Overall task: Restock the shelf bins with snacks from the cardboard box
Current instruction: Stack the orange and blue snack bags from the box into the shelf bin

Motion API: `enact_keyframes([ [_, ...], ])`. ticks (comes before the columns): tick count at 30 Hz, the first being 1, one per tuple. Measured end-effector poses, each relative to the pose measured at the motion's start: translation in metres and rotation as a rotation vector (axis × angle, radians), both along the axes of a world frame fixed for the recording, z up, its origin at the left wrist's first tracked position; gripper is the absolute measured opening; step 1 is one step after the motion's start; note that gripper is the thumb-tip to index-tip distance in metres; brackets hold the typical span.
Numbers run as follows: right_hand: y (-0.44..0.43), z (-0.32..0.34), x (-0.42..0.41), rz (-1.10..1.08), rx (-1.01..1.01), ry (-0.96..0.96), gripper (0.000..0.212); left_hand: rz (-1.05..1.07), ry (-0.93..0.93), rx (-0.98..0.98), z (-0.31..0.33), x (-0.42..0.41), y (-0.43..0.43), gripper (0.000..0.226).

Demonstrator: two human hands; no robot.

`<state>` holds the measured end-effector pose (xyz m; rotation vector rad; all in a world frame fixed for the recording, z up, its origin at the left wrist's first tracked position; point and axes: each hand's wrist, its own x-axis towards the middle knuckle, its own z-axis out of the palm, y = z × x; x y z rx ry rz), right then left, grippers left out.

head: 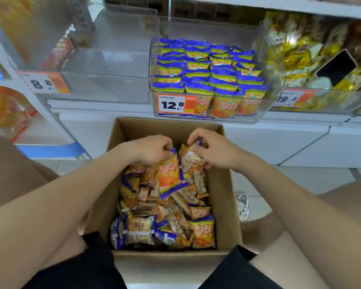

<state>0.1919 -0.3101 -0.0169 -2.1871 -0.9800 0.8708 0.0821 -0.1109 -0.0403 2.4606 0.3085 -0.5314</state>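
- An open brown cardboard box (225, 197) sits on the pale tiled floor (256, 184) at six o'clock of the view, between the person's bare knees, and is partly filled with loose small orange-and-purple foil snack packets (167, 217).
- The left hand (152, 150) reaches over the box's far end at about eleven o'clock of its opening; its fingers are curled and pinch the purple top edge of one orange snack packet with red characters (169, 176), which hangs tilted above the heap.
- The right hand (214, 150) is at about one o'clock of the opening, fingers bent and closed around a second snack packet shown from its pale printed back (191, 160).
- The two held packets touch each other at twelve o'clock of the box.
- Straight above the box, at twelve o'clock of the view, a clear plastic shelf bin (208, 116) holds tidy upright rows of the same packets and carries an orange-and-white price tag reading 12.8 (176, 103).
- At ten o'clock stands a clear plastic bin with almost nothing in it (104, 88); its tag reads 8.8.
- At two o'clock is a bin of gold-wrapped sweets (300, 57), with a black phone (338, 68) lying on top.
- A white sneaker (243, 205) shows just beside the box at three o'clock.
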Motion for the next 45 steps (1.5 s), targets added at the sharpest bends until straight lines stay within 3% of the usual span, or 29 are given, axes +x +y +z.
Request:
enact_keyframes([
  [3, -0.001, 0.021, -0.005, -0.159, 0.088, 0.28, 0.02, 0.164, -0.132, -0.188, 0.027, -0.005, -0.003, 0.013],
  [6, -0.005, 0.043, -0.005, -0.234, 0.191, 0.626, 0.036, 0.133, -0.2, -0.185, 0.051, -0.009, -0.004, 0.013],
  [8, -0.008, 0.053, -0.003, -0.134, 0.217, 0.583, 0.038, 0.094, -0.234, -0.207, 0.067, -0.011, -0.003, 0.014],
  [10, -0.011, 0.06, -0.003, -0.082, 0.217, 0.414, 0.031, 0.079, -0.253, -0.244, 0.081, -0.013, -0.001, 0.015],
  [13, -0.009, 0.067, 0.0, -0.154, 0.264, 0.191, 0.016, 0.142, -0.32, -0.325, 0.09, -0.012, -0.001, 0.014],
  [16, -0.007, 0.068, 0.01, -0.235, 0.268, 0.102, 0.022, 0.236, -0.434, -0.344, 0.092, -0.005, -0.002, 0.012],
  [22, -0.008, 0.08, 0.015, -0.427, 0.402, 0.38, 0.031, 0.365, -0.555, -0.341, 0.095, 0.011, -0.008, 0.012],
  [27, -0.014, 0.087, 0.021, -0.771, 0.938, 0.498, 0.02, 0.414, -0.671, -0.4, 0.102, 0.021, -0.013, 0.009],
  [29, -0.014, 0.085, 0.02, -0.774, 0.984, 0.486, 0.023, 0.387, -0.73, -0.396, 0.104, 0.026, -0.018, 0.019],
  [34, -0.021, 0.089, 0.022, -0.534, 0.601, 0.401, 0.066, 0.282, -0.817, -0.3, 0.111, 0.038, -0.029, 0.019],
  [36, -0.028, 0.097, 0.03, -0.403, 0.538, 0.385, 0.071, 0.266, -0.802, -0.224, 0.114, 0.042, -0.03, 0.023],
  [41, -0.039, 0.12, 0.049, -0.389, 0.518, 0.229, 0.022, 0.231, -0.902, -0.032, 0.117, 0.051, -0.04, 0.028],
  [45, -0.056, 0.133, 0.087, -0.358, 0.502, -0.342, 0.022, 0.133, -0.956, 0.164, 0.121, 0.056, -0.041, 0.027],
])
